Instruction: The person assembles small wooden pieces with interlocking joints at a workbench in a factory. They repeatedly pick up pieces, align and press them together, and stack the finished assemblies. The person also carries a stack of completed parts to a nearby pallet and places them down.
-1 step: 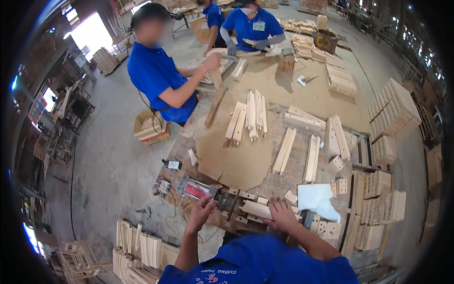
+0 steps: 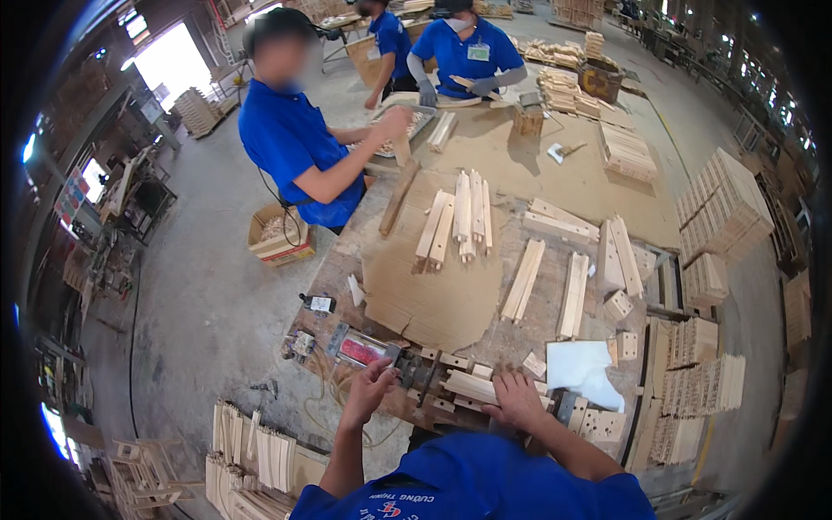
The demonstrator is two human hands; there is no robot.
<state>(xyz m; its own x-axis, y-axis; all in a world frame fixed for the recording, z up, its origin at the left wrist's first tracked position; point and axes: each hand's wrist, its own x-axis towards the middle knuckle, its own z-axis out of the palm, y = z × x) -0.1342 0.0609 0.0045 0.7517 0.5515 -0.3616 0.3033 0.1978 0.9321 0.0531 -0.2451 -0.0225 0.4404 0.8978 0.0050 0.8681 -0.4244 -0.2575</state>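
My right hand (image 2: 520, 403) lies over a pale wooden rail (image 2: 468, 384) set in a clamping jig at the table's near edge. Its fingers bend over the far side and the thumb is on the near side. My left hand (image 2: 367, 394) is at the jig's left end, fingers curled beside the metal cylinder (image 2: 362, 350) with a red label. Whatever those fingers may hold is hidden. Drilled wooden blocks (image 2: 601, 423) line the jig's right end, next to a dark metal stop.
Paired wooden rails (image 2: 523, 279) and a white foam sheet (image 2: 579, 368) lie beyond the jig. Cardboard (image 2: 433, 299) covers part of the table. A co-worker in blue (image 2: 299, 156) stands at the far left, another (image 2: 468, 56) at the back. Stacked wood (image 2: 726, 208) stands right.
The whole view has shifted slightly. Both my hands keep their places at the jig.
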